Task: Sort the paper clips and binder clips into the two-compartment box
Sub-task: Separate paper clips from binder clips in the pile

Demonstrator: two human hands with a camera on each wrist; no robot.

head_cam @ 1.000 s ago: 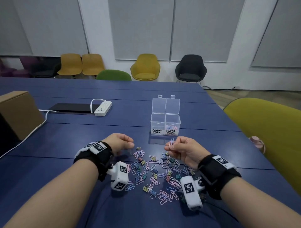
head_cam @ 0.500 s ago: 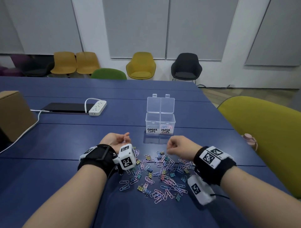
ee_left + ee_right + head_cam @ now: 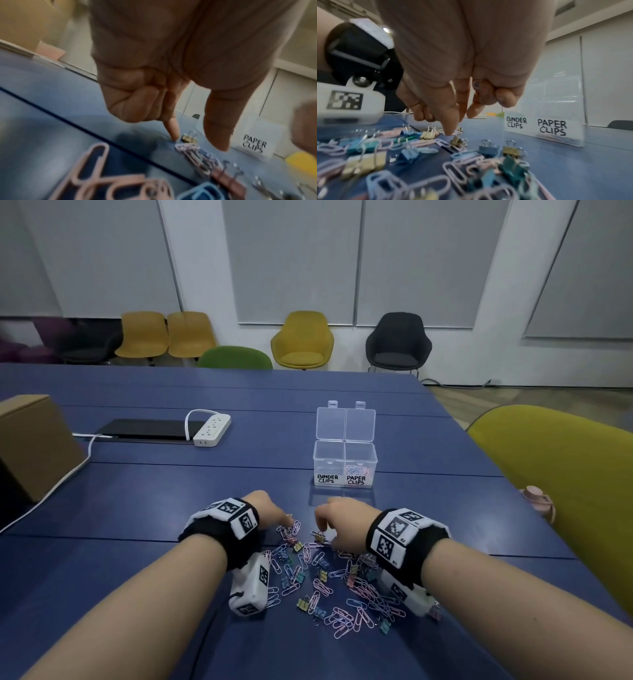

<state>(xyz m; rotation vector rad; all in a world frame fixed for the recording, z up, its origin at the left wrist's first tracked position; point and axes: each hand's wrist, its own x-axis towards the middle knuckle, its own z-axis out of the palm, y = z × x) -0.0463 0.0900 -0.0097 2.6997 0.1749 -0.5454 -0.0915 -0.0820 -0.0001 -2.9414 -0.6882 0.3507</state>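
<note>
Cardboard box (image 3: 32, 446) sits far left on the blue tabletop (image 3: 137, 508), with a white power strip (image 3: 212, 430) further in. Nearer, the left hand (image 3: 265, 508) reaches down at the far edge of the mixed pile: in the left wrist view its forefinger tip touches the tabletop beside a small gold binder clip (image 3: 188, 138), thumb apart from it, other fingers curled, nothing held. Paper clips (image 3: 342, 616) and binder clips (image 3: 303, 604) lie tangled between both wrists. The right hand (image 3: 344, 522) likewise points a fingertip down among the clips near a yellow binder clip (image 3: 428, 134), gripping nothing that I can see. Beyond stands the two-compartment box (image 3: 345, 463), lids up; a few paper clips lie in its right cell, and the left cell looks empty.

Likely trouble: linked paper clips may come up with a binder clip and land in the wrong cell, and small clips may slip from a fingertip pinch.
</note>
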